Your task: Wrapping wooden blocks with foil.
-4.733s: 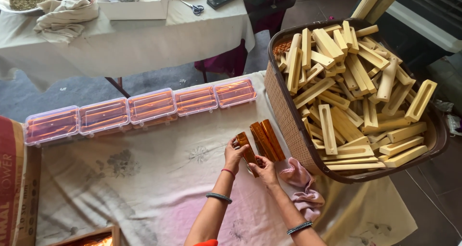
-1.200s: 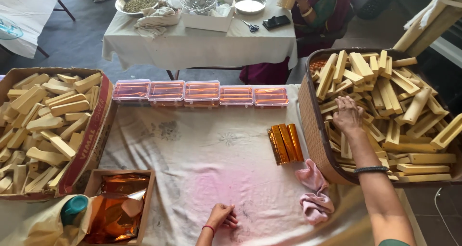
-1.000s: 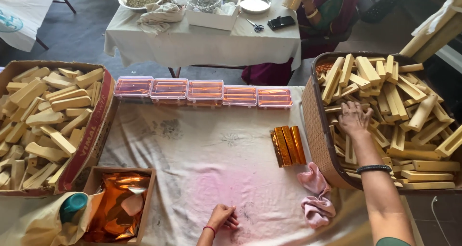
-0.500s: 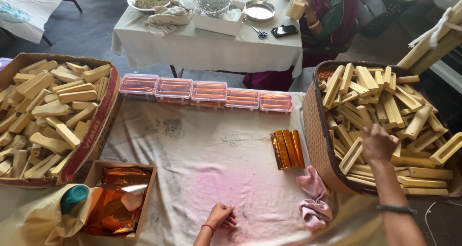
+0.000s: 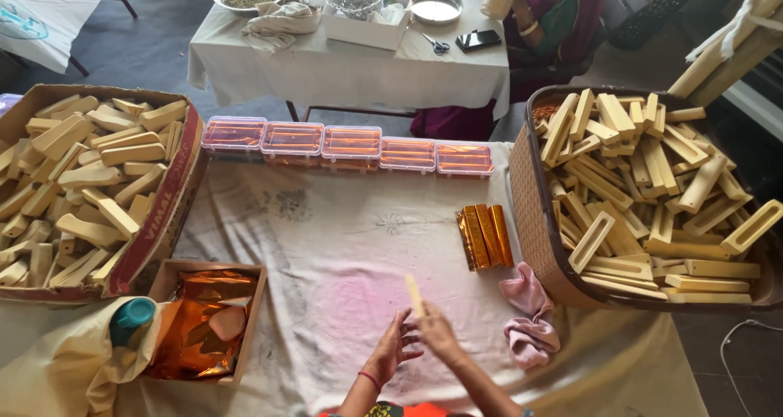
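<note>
The fingers of both hands, left hand [image 5: 390,353] and right hand [image 5: 434,335], meet closed around the lower end of a pale stick [image 5: 414,295] standing nearly upright over the near middle of the cloth-covered surface [image 5: 326,246], wrapped bars [image 5: 484,236] lying far-right.

Grey concrete floor [image 5: 155,58] ran across the top, and at 12 o'clock stood a small table under white cloth [image 5: 359,66], daylight all over.

Single head-worn view, steeply downward over the cloth-covered table [image 5: 342,246]
</note>
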